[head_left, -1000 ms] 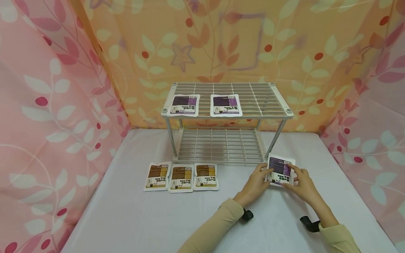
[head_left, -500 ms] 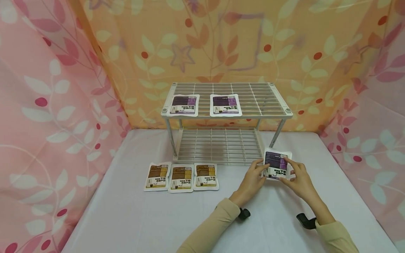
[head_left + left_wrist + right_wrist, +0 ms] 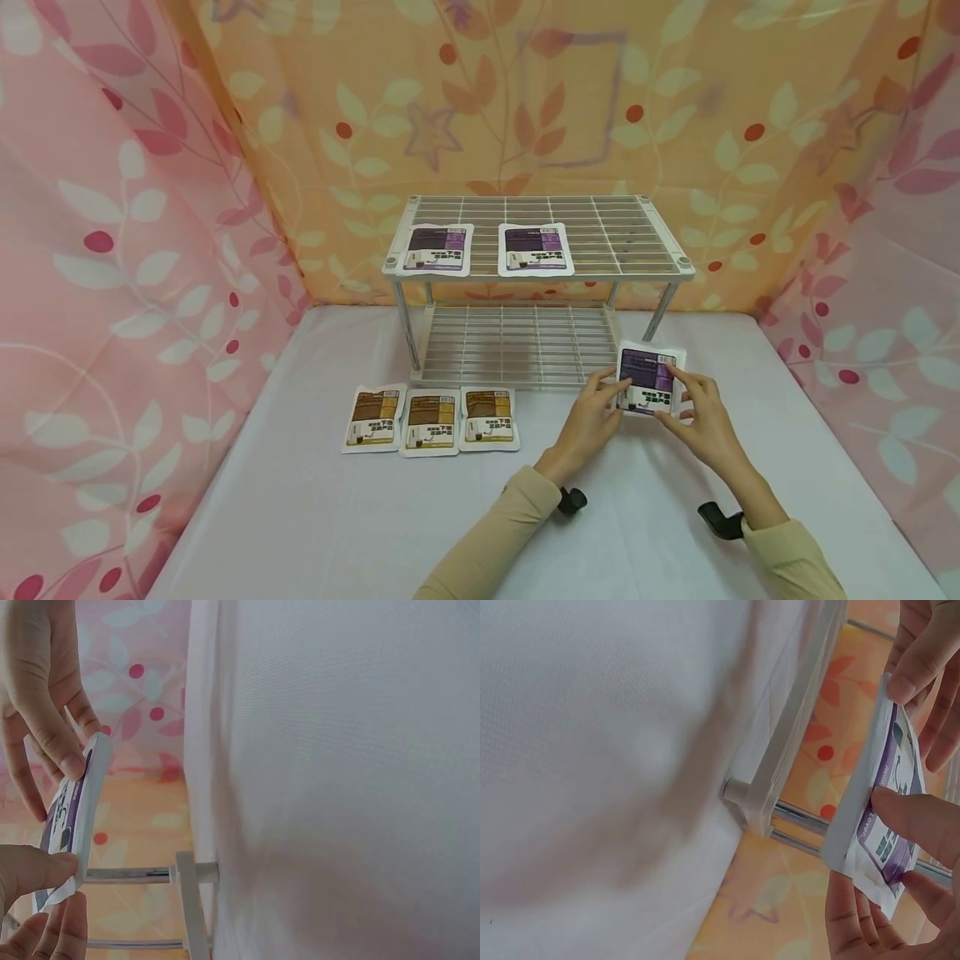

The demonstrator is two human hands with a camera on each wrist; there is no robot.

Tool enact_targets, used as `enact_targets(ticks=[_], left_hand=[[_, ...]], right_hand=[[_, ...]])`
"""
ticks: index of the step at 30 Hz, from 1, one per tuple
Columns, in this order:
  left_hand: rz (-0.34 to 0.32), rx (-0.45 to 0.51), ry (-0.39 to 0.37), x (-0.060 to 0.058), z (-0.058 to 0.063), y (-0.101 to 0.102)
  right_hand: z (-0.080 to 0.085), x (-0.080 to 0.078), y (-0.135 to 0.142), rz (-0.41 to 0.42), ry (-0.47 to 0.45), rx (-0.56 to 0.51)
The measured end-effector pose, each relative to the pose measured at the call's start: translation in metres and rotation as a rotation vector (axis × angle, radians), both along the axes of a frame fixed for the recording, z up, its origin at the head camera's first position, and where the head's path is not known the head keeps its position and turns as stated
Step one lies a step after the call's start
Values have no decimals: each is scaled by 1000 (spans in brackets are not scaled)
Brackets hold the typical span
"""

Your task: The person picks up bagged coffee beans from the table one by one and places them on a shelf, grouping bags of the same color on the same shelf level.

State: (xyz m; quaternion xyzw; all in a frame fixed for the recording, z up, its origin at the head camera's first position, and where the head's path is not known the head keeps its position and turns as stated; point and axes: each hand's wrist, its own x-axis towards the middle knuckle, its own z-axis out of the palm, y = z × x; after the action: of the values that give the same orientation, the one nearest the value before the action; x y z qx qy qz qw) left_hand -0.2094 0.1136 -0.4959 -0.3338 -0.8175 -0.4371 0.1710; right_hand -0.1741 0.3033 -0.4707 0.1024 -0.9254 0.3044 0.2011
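A flat white pouch with a purple label (image 3: 647,379) is raised in front of the rack's near right leg, its label toward the head camera. My left hand (image 3: 588,425) pinches its left edge. At the opposite side, my right hand (image 3: 705,421) grips it between thumb and fingers. From the left wrist, the pouch (image 3: 91,802) shows edge-on, off the white tabletop. The right wrist view has thumbs on the printed face of the pouch (image 3: 855,814) and fingers behind it. Two similar purple pouches, one left (image 3: 437,250) and one central (image 3: 536,250), lie on the rack's upper shelf.
A white two-tier wire rack (image 3: 592,277) stands at the back of the table. Three yellow-brown pouches (image 3: 430,422) lie side by side at its front left. Patterned cloth walls (image 3: 330,150) enclose the back and sides of the white table (image 3: 315,533).
Both hands have carried the purple pouch slightly left and away from the person, toward the rack. The other pouches and the rack have stayed put.
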Motion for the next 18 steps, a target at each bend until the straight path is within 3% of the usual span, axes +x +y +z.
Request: enact_targets(ticks=[18], left_hand=[[20,-30,49,-2,13,-9]], right_hand=[[11,-5,-8,5,109,3]])
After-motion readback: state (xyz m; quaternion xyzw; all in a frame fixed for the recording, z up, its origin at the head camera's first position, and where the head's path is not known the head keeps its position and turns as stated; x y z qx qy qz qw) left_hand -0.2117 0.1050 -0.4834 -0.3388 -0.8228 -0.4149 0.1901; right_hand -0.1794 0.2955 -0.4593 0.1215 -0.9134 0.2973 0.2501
